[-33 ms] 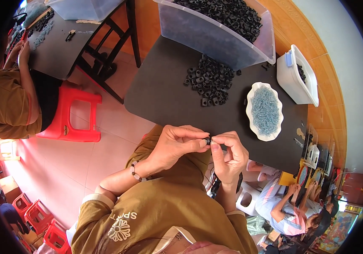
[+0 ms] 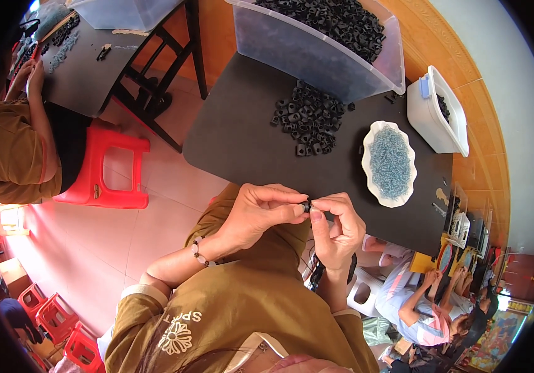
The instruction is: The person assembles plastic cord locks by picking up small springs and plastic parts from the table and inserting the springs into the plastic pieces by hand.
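My left hand (image 2: 255,216) pinches a small black plastic part (image 2: 306,205) between thumb and fingertips, just off the table's near edge. Against the part's right side, the thumb and forefinger of my right hand (image 2: 338,231) are pressed together; whatever they grip is hidden or too small to make out. On the dark table (image 2: 236,118) ahead lies a loose heap of similar black parts (image 2: 309,121). To its right stands a white scalloped dish (image 2: 369,175) full of tiny clear bluish pieces (image 2: 391,163).
A large translucent bin (image 2: 298,53) of black parts stands at the table's back, with a white tub (image 2: 431,121) to its right. At left, a person (image 2: 15,149) sits on a red stool (image 2: 117,198) by another table (image 2: 86,68). More people (image 2: 413,304) work at lower right.
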`<move>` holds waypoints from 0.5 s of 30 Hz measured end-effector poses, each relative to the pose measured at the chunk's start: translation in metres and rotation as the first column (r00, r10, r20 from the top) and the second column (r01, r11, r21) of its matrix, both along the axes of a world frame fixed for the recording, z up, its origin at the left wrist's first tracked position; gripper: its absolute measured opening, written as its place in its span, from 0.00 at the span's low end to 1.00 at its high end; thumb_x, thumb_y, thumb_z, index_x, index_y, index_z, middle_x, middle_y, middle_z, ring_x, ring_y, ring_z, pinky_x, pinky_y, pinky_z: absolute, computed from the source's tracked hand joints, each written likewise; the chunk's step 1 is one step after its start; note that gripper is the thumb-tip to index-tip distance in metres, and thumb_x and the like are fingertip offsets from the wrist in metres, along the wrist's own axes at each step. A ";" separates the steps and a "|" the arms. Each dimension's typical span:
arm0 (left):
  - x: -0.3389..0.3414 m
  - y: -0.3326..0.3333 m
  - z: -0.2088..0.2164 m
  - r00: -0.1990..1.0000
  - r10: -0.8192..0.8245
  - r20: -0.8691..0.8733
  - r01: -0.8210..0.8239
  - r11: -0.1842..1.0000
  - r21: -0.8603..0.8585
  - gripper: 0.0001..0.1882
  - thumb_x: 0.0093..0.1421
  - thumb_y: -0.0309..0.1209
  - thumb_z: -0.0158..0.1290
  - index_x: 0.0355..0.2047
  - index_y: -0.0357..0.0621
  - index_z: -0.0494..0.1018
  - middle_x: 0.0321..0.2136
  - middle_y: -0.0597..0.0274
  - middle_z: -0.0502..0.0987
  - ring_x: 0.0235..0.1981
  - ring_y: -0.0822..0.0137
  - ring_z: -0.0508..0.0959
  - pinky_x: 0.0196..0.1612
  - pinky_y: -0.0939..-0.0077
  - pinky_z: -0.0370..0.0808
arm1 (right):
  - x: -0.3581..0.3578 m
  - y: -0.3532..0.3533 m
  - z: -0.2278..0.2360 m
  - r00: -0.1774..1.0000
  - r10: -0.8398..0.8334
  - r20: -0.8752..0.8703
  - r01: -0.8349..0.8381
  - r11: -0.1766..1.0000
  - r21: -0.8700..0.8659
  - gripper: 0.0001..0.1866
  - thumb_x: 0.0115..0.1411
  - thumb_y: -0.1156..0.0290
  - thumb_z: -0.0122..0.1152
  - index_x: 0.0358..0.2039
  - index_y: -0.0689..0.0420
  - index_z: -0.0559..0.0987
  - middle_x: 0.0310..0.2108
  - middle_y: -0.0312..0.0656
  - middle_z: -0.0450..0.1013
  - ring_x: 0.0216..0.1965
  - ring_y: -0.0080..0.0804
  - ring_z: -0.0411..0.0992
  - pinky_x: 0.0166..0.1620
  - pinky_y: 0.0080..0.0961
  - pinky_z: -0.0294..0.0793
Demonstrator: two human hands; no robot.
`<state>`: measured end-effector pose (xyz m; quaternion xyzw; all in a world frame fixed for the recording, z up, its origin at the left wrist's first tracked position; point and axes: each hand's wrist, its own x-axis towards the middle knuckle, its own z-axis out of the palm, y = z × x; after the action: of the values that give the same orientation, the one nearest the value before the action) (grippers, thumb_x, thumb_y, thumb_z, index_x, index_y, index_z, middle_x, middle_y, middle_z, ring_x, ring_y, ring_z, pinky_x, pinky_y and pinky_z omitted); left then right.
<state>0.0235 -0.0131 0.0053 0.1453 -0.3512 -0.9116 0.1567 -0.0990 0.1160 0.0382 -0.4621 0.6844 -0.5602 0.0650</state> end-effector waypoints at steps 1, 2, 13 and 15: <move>0.000 0.000 0.002 1.000 0.005 0.013 -0.005 1.000 -0.003 0.12 0.61 0.20 0.60 0.46 0.35 0.81 0.43 0.55 0.80 0.42 0.65 0.83 0.48 0.76 0.82 | 0.001 0.001 0.000 1.000 0.000 -0.001 0.000 1.000 -0.001 0.06 0.55 0.85 0.65 0.33 0.64 0.80 0.30 0.43 0.78 0.32 0.34 0.75 0.37 0.25 0.73; 0.000 0.000 0.004 1.000 0.012 0.026 -0.012 1.000 -0.006 0.12 0.61 0.20 0.61 0.46 0.36 0.81 0.43 0.55 0.80 0.41 0.66 0.83 0.48 0.76 0.82 | 0.001 0.001 0.000 1.000 -0.013 0.022 0.012 1.000 0.007 0.06 0.55 0.85 0.65 0.34 0.64 0.80 0.30 0.44 0.78 0.32 0.33 0.75 0.37 0.24 0.73; -0.002 0.008 -0.005 0.990 0.138 -0.017 -0.138 0.955 -0.263 0.14 0.60 0.19 0.61 0.47 0.40 0.82 0.44 0.59 0.79 0.40 0.74 0.80 0.48 0.82 0.80 | 0.003 0.006 -0.009 0.984 0.007 0.178 -0.006 1.000 -0.007 0.06 0.59 0.83 0.64 0.37 0.67 0.78 0.36 0.47 0.76 0.35 0.26 0.72 0.38 0.16 0.70; -0.002 0.010 -0.007 0.987 0.158 -0.040 -0.163 0.955 -0.248 0.14 0.60 0.19 0.60 0.46 0.40 0.82 0.44 0.59 0.79 0.40 0.74 0.80 0.47 0.83 0.80 | 0.003 0.005 -0.011 0.987 0.031 0.155 -0.027 0.999 -0.026 0.06 0.60 0.82 0.64 0.37 0.67 0.78 0.36 0.47 0.76 0.35 0.26 0.72 0.39 0.17 0.70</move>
<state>0.0213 -0.0032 -0.0014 0.1435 -0.4488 -0.8456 0.2507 -0.0963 0.1213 0.0274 -0.4277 0.6639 -0.6015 0.1207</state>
